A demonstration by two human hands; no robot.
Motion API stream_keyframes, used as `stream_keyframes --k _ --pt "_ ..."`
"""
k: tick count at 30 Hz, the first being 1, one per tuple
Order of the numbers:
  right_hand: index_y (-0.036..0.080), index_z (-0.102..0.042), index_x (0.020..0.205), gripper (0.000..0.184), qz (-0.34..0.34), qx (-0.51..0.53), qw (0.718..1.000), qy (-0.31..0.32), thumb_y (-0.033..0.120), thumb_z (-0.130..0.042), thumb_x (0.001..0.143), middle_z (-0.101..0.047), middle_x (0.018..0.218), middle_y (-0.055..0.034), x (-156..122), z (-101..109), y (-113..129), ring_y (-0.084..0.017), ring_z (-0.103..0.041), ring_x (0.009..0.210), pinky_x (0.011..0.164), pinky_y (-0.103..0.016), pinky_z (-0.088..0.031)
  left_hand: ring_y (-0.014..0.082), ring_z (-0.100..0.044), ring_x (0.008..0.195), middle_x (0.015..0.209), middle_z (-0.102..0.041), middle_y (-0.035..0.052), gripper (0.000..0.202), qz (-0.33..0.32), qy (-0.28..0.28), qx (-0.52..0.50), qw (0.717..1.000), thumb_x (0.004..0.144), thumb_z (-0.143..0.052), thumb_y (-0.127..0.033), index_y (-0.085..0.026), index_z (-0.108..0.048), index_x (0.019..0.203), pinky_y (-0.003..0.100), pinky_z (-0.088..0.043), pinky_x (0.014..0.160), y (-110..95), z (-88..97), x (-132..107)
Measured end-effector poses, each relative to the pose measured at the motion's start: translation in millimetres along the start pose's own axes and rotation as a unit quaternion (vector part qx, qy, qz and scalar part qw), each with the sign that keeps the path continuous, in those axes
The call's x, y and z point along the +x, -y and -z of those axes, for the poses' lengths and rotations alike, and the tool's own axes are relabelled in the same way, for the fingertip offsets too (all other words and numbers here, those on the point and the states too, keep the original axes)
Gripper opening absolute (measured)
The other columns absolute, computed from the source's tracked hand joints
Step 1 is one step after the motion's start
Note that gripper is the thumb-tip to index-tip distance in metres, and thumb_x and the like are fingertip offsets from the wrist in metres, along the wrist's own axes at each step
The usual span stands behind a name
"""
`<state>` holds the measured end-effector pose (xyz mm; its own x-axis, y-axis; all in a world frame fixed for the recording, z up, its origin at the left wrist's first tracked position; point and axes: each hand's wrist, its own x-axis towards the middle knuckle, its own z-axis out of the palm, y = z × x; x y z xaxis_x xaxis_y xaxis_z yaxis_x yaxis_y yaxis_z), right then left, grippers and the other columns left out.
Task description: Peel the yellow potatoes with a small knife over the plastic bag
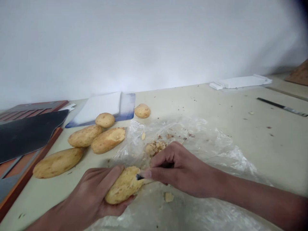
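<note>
Yellow potato (124,186), approx. half peeled, in L hand (89,192), knife (139,176) in R hand (185,170)

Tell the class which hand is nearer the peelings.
Right. The right hand is just below and right of the peelings; the left hand is farther away, down and to their left.

Potatoes (84,136) on table (276,154), left of plastic sheet (211,150); board (24,179) further left.
</note>
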<state>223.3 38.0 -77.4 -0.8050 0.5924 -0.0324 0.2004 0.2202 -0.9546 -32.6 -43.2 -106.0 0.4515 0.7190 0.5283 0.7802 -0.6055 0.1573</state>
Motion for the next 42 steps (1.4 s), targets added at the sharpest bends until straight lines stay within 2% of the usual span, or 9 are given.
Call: stream_keyframes --k 2,6,12,16,22,29,34,39,42 --pt "0.018 -0.036 0.055 0.045 0.000 -0.007 1.000 0.010 0.029 -0.061 0.091 -0.028 0.052 0.0079 1 0 -1 -0.006 -0.028 0.049 0.044 -0.020 -0.024 0.0125 -0.058 0.047 0.062 -0.057 -0.0050 0.023 0.001 0.005 -0.003 1.000 0.083 -0.068 -0.050 -0.028 -0.062 0.088 0.022 -0.047 0.042 -1 -1.7 -3" --pt "0.016 -0.034 0.052 0.046 -0.007 -0.051 0.998 -0.043 0.020 -0.061 0.088 -0.026 0.052 0.0075 3 1 2 -0.005 -0.027 0.050 0.049 -0.020 -0.026 0.0115 -0.055 0.043 0.060 -0.054 -0.0064 0.022 -0.013 0.024 -0.005 1.000 0.085 -0.068 -0.046 -0.027 -0.056 0.086 0.022 -0.044 0.038 0 -1.4 -2" --pt "0.017 -0.035 0.055 0.049 -0.003 -0.023 1.000 0.002 0.032 -0.061 0.093 -0.026 0.052 0.0079 0 -2 7 -0.005 -0.026 0.049 0.046 -0.019 -0.026 0.0119 -0.054 0.041 0.059 -0.054 -0.0080 0.027 -0.042 0.084 0.005 0.996 0.089 -0.066 -0.044 -0.024 -0.048 0.092 0.025 -0.044 0.038 4 3.1 5" --pt "0.016 -0.033 0.052 0.048 -0.005 -0.065 0.997 -0.045 0.023 -0.061 0.091 -0.025 0.052 0.0073 2 -3 0 -0.005 -0.026 0.050 0.047 -0.019 -0.025 0.0117 -0.054 0.040 0.059 -0.055 -0.0088 0.031 -0.042 0.075 0.007 0.996 0.085 -0.070 -0.044 -0.024 -0.049 0.094 0.025 -0.044 0.038 5 1.6 5" --pt "0.017 -0.037 0.055 0.048 -0.004 0.001 1.000 0.005 0.031 -0.063 0.093 -0.028 0.051 0.0078 1 -4 6 -0.005 -0.028 0.048 0.044 -0.019 -0.024 0.0111 -0.055 0.041 0.060 -0.055 -0.0098 0.030 -0.043 0.070 0.005 0.997 0.086 -0.069 -0.044 -0.025 -0.048 0.093 0.025 -0.043 0.038 4 3.3 3" --pt "0.017 -0.034 0.053 0.048 0.002 -0.056 0.998 -0.035 0.024 -0.061 0.092 -0.026 0.052 0.0072 1 0 2 -0.005 -0.026 0.049 0.045 -0.020 -0.022 0.0140 -0.058 0.044 0.061 -0.058 -0.0070 0.025 -0.039 0.074 0.018 0.996 0.092 -0.061 -0.045 -0.025 -0.045 0.093 0.027 -0.045 0.041 2 2.8 6" --pt "0.018 -0.038 0.056 0.046 -0.002 -0.010 1.000 0.019 0.031 -0.061 0.094 -0.028 0.052 0.0080 -1 -2 4 -0.005 -0.027 0.048 0.043 -0.019 -0.023 0.0134 -0.057 0.043 0.061 -0.058 -0.0065 0.026 -0.043 0.068 0.012 0.997 0.094 -0.057 -0.047 -0.024 -0.047 0.097 0.028 -0.043 0.040 0 2.7 7" --pt "0.017 -0.036 0.053 0.046 -0.006 -0.058 0.998 -0.012 0.023 -0.061 0.091 -0.029 0.052 0.0074 0 -1 5 -0.006 -0.028 0.049 0.045 -0.020 -0.023 0.0141 -0.057 0.045 0.060 -0.055 -0.0071 0.026 -0.039 0.067 0.019 0.997 0.094 -0.058 -0.046 -0.026 -0.043 0.090 0.027 -0.041 0.042 -2 5.9 4" --pt "0.018 -0.035 0.055 0.046 -0.003 -0.065 0.998 0.000 0.026 -0.060 0.093 -0.027 0.052 0.0079 1 0 6 -0.006 -0.028 0.048 0.046 -0.020 -0.024 0.0135 -0.055 0.045 0.062 -0.057 -0.0070 0.022 -0.041 0.064 0.020 0.997 0.094 -0.058 -0.042 -0.026 -0.044 0.092 0.026 -0.043 0.043 -1 4.4 3"
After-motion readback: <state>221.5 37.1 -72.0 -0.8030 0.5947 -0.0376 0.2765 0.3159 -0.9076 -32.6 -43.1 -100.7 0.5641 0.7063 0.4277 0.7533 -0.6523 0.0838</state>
